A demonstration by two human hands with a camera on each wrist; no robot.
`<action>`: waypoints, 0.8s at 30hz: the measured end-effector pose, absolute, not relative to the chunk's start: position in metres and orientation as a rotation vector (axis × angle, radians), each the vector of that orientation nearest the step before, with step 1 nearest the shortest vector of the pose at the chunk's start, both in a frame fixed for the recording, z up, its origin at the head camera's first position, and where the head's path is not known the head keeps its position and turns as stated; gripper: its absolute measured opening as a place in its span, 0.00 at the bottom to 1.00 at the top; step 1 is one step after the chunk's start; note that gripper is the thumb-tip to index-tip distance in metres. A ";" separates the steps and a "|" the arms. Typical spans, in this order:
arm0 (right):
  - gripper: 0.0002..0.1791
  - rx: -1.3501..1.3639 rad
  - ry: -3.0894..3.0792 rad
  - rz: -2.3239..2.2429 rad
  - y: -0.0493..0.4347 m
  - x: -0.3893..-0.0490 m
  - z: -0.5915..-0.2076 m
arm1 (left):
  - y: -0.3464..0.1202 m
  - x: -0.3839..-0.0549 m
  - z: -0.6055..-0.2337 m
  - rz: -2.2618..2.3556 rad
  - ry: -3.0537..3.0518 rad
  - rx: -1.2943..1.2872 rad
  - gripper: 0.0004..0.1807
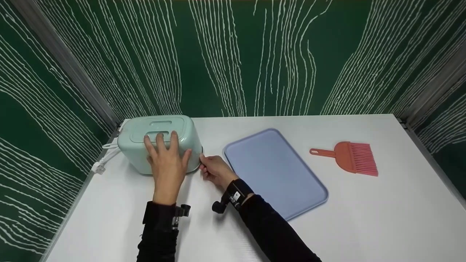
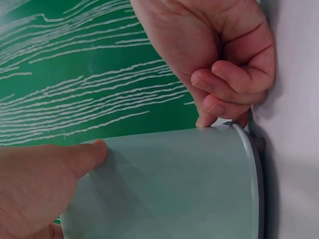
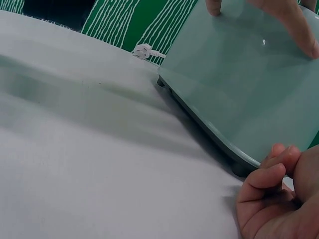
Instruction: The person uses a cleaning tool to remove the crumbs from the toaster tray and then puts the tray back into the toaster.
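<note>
- Your left hand is spread wide on the pale green toaster.
- Your right hand has curled fingers, pinching the toaster's low right end.
- The toaster sits on the white table, just left of the blue tray.

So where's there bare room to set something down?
The widest bare patch of table lies right of the blue tray, in front of the red brush. A smaller one lies between tray and brush; another lies left of the left sleeve. It's crowded around the toaster: left hand, right hand, white plug.
</note>
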State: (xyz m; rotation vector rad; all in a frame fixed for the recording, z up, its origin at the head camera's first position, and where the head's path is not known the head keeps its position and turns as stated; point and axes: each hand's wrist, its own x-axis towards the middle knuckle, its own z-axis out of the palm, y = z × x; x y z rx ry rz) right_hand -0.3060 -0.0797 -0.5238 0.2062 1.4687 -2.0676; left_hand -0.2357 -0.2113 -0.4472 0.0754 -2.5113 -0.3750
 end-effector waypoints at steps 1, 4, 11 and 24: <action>0.18 0.200 1.476 -2.063 -0.079 -0.306 -0.524 | -0.211 -0.236 -0.447 -0.373 -2.503 0.076 0.36; 0.19 0.185 1.487 -2.048 -0.078 -0.305 -0.523 | -0.212 -0.236 -0.447 -0.366 -2.487 0.080 0.36; 0.19 0.170 1.475 -2.026 -0.077 -0.304 -0.521 | -0.212 -0.236 -0.447 -0.372 -2.475 0.089 0.35; 0.20 0.144 1.486 -1.980 -0.076 -0.305 -0.522 | -0.212 -0.238 -0.447 -0.345 -2.443 0.090 0.30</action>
